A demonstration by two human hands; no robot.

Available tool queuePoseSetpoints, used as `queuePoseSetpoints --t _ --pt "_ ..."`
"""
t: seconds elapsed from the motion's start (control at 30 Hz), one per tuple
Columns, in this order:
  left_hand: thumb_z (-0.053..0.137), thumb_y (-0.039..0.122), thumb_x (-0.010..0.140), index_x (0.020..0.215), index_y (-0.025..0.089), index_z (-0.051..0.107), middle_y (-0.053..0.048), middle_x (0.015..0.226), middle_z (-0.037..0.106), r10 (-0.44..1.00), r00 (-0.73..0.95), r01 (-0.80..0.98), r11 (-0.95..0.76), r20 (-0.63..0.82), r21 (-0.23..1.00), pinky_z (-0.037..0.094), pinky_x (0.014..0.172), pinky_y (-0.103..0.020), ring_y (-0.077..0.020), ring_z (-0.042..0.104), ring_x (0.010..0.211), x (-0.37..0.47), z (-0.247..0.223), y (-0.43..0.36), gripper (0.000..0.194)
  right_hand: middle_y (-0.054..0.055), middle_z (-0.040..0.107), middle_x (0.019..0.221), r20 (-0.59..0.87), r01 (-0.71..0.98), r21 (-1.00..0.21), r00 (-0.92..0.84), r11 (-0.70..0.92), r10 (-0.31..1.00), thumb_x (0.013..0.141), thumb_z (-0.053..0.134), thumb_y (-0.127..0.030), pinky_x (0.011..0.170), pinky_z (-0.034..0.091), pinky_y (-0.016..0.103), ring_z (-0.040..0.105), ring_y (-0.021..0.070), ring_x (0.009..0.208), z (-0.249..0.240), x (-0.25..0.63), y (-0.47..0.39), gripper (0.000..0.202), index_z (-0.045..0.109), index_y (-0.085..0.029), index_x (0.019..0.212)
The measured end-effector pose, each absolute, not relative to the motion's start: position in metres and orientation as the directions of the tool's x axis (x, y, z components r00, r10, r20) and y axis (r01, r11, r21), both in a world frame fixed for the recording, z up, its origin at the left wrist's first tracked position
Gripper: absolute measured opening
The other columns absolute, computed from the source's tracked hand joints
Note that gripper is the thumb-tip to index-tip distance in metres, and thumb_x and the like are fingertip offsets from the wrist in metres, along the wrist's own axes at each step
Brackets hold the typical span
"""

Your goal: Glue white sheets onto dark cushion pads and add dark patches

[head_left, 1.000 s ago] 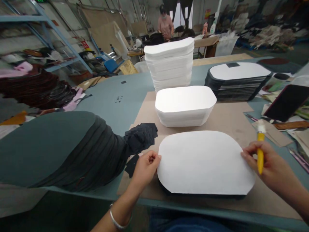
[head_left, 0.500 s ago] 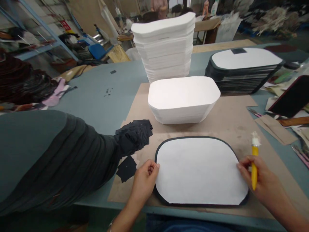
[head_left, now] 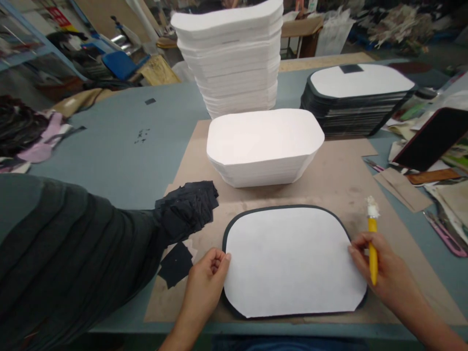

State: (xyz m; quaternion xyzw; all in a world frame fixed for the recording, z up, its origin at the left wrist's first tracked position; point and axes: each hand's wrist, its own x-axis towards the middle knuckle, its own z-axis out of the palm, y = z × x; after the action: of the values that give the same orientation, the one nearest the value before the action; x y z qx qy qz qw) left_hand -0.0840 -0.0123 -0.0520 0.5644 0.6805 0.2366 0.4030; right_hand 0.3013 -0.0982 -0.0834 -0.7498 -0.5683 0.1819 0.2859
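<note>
Translucent bin [head_left: 331, 41] behind table, crumpled clear plastic bulging from top. Close by, at near table edge: white sheet [head_left: 292, 263], flat, matte, round-cornered, lying on dark panel [head_left: 230, 306], thin dark border showing. Left hand [head_left: 206, 278] pinching sheet's left edge; right hand [head_left: 383, 268] closed round yellow brush [head_left: 372, 253], bristles caked white, fingertips at sheet's right edge. Thin dark squares [head_left: 188, 207] heaped raggedly on brown card [head_left: 329, 180].

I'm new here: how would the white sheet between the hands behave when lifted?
The white sheet is probably light, since its edge looks thin. Being broad, it may sag mid-span. It might cling to the dark piece beneath: the nearby brush has a caked tip.
</note>
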Motion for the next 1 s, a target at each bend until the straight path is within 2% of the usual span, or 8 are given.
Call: queuePoseSetpoints --t 0.2,0.3,0.47,0.7,0.87,1.0 --pt "0.055 0.062 0.081 0.069 0.022 0.058 0.001 0.061 0.055 0.952 -0.029 0.648 0.25 -0.305 0.72 0.039 0.058 -0.028 -0.0189 0.055 0.059 -0.086 -0.051 -0.009 0.042 0.0 0.062 0.081 0.085 0.791 -0.591 0.255 -0.158 0.963 0.097 0.052 -0.042 0.064 0.051 0.029 0.065 0.017 0.067 -0.069 0.294 -0.091 0.017 0.05 -0.026 0.098" --pt "0.055 0.062 0.079 0.067 0.022 0.057 0.001 0.06 0.054 0.955 0.014 0.7 0.202 -0.296 0.685 0.039 0.06 -0.029 -0.0192 0.055 0.059 -0.088 -0.049 -0.003 0.041 0.001 0.063 0.079 0.048 0.812 -0.563 0.218 -0.153 0.975 0.096 0.051 -0.043 0.061 0.05 0.03 0.065 0.0182 0.066 -0.058 0.296 -0.086 0.017 0.05 -0.026 0.095" --pt "0.057 0.062 0.077 0.066 0.022 0.057 0.0 0.06 0.056 0.931 0.114 0.69 0.178 -0.347 0.702 0.039 0.059 -0.029 -0.0193 0.054 0.06 -0.094 -0.046 0.007 0.041 0.001 0.064 0.075 -0.035 0.807 -0.567 0.18 -0.168 0.983 0.092 0.053 -0.045 0.058 0.048 0.029 0.065 0.0191 0.061 -0.045 0.304 -0.08 0.02 0.049 -0.026 0.094" --pt "0.062 0.059 0.078 0.069 0.022 0.058 0.002 0.054 0.055 0.923 0.138 0.66 0.185 -0.36 0.728 0.036 0.052 -0.026 -0.016 0.05 0.051 -0.098 -0.052 0.007 0.038 0.003 0.067 0.08 -0.004 0.837 -0.513 0.218 -0.19 0.976 0.085 0.062 -0.039 0.062 0.044 0.029 0.064 0.0196 0.066 -0.037 0.304 -0.076 0.021 0.051 -0.025 0.095" --pt "0.064 0.055 0.078 0.069 0.021 0.059 0.003 0.052 0.056 0.93 0.131 0.652 0.18 -0.344 0.737 0.037 0.05 -0.025 -0.0142 0.05 0.048 -0.095 -0.05 0.007 0.035 0.006 0.068 0.087 0.019 0.849 -0.5 0.21 -0.173 0.977 0.089 0.06 -0.048 0.069 0.045 0.031 0.064 0.0204 0.073 -0.033 0.303 -0.077 0.027 0.054 -0.023 0.098" --pt "0.066 0.05 0.079 0.071 0.021 0.06 0.004 0.052 0.057 0.936 0.132 0.62 0.179 -0.327 0.763 0.039 0.051 -0.024 -0.0127 0.049 0.047 -0.093 -0.049 0.005 0.031 0.006 0.067 0.086 0.02 0.875 -0.439 0.235 -0.202 0.972 0.092 0.059 -0.053 0.067 0.042 0.03 0.061 0.019 0.071 -0.03 0.301 -0.078 0.035 0.059 -0.02 0.105"
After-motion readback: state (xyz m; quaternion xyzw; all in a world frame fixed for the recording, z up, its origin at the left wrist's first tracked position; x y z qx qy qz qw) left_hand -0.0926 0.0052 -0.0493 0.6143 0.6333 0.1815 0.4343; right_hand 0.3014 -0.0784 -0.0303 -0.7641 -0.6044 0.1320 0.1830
